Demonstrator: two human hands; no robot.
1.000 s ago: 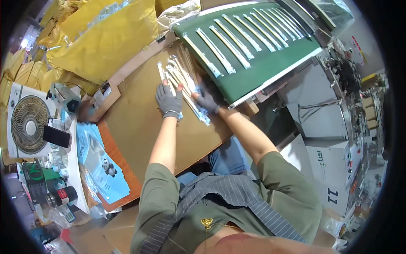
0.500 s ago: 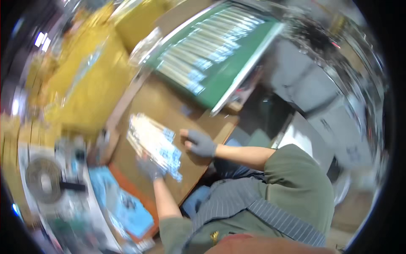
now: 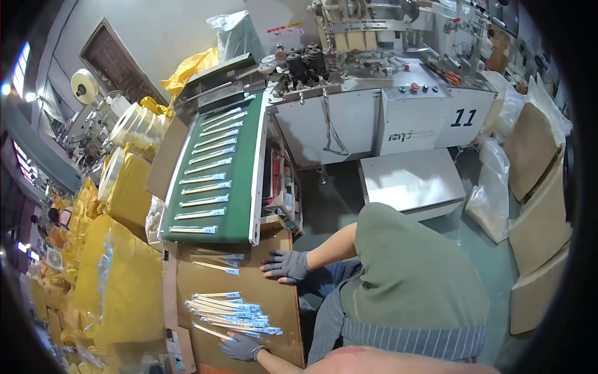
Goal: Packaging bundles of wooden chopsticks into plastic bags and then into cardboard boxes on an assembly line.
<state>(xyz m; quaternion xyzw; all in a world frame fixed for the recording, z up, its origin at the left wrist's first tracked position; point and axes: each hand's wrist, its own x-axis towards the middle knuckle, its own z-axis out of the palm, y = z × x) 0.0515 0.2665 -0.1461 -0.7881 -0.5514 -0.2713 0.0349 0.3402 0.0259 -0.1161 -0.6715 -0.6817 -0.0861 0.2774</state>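
On the brown board [image 3: 249, 311] lies a loose pile of wrapped chopsticks [image 3: 227, 310], slim pale sticks in clear sleeves with blue-printed ends. My left hand [image 3: 240, 348], in a grey glove with bare fingertips, rests at the near side of the pile. Its fingers are apart and touch the end of the nearest packet. My right hand [image 3: 286, 266], gloved the same way, lies flat by the board's right edge with fingers stretched and nothing held. A few separate packets [image 3: 216, 267] lie to its left, just below the conveyor's end.
A green conveyor belt [image 3: 208, 177] carries a row of wrapped chopsticks toward the board. Behind it stands a machine with a white cabinet [image 3: 430, 121] and buttons. Yellow sacks [image 3: 115, 287] crowd the left side. A white box [image 3: 411, 181] and cardboard sheets [image 3: 539, 262] stand at right.
The view has swung and steadied, bringing the machine into sight. The bunched chopsticks beside my left hand now lie more loosely spread. My right hand has gone from curled to flat on the board.
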